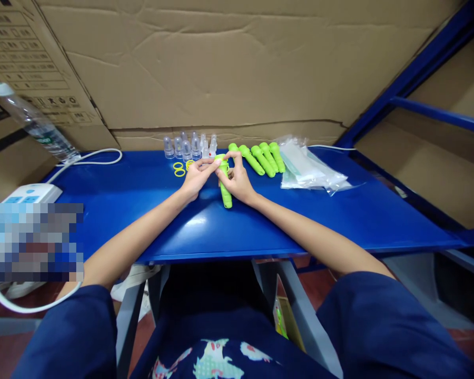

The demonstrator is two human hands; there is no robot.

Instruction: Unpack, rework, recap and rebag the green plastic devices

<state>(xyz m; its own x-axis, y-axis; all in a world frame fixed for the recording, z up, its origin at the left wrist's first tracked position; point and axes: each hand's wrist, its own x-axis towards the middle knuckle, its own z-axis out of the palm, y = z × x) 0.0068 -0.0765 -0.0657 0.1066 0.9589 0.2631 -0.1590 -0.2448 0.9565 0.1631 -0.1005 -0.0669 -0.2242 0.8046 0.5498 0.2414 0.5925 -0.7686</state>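
Dark blue sleeves (379,321) are filling the near edge of the view, and two bare forearms are reaching from them over a blue metal table (339,216) toward its middle.

Both hands are meeting on one green plastic tube (225,190), which is lying almost upright in the view, its lower end pointing near and its top end far. Curled around the tube's right side, the right hand (239,181) is gripping it, with the index finger arching over the top end. From the left, the left hand (196,176) is coming in with thumb and fingertips pinched together at the tube's top, touching the right hand's fingertips there. Whether something small is being pinched between them is too fine to tell.

Just beyond the left hand, yellow rings (179,169) are lying flat on the table, and farther back a cluster of clear plastic caps (189,147) is standing upright. To the right of the hands, a row of green plastic tubes (260,157) is lying side by side, and right of these a pile of clear plastic bags (312,169) is resting. At far left, a water bottle (35,123) is leaning against a cardboard wall (237,63), with a white cable (95,156) trailing to a power strip (23,195).
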